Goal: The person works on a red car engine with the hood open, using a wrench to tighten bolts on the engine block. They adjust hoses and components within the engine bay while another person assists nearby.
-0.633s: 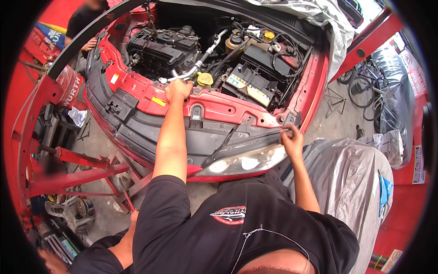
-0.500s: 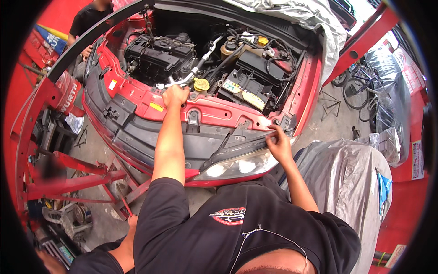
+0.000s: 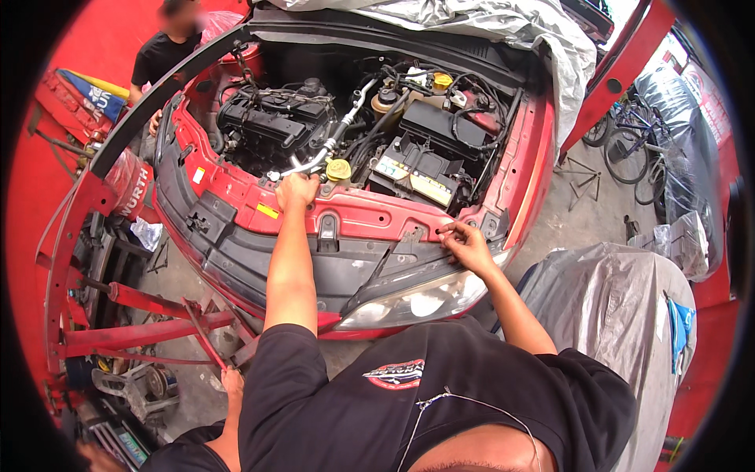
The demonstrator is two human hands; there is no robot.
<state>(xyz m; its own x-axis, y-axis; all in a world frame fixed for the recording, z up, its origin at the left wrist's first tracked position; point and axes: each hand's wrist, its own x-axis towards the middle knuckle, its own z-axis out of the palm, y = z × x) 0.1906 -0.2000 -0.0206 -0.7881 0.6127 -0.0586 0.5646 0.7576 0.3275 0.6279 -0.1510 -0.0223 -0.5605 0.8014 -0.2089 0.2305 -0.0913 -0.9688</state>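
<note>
Engine bay [image 3: 358, 207], upper centre, holds battery [image 3: 413, 175]; left hand [image 3: 296, 191] curls near pipe [image 3: 340, 130], right hand [image 3: 467, 245] above headlight [image 3: 425, 303]; fingers' grip I cannot tell.

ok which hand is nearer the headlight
Right. The right hand is beside the headlight, at its upper edge; the left hand is farther off, by the red radiator support panel.

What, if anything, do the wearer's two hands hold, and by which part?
The left hand curls over the red metal front panel by the silver metal pipe; any grip is hidden. Whether the right hand pinches anything cannot be told.
</note>
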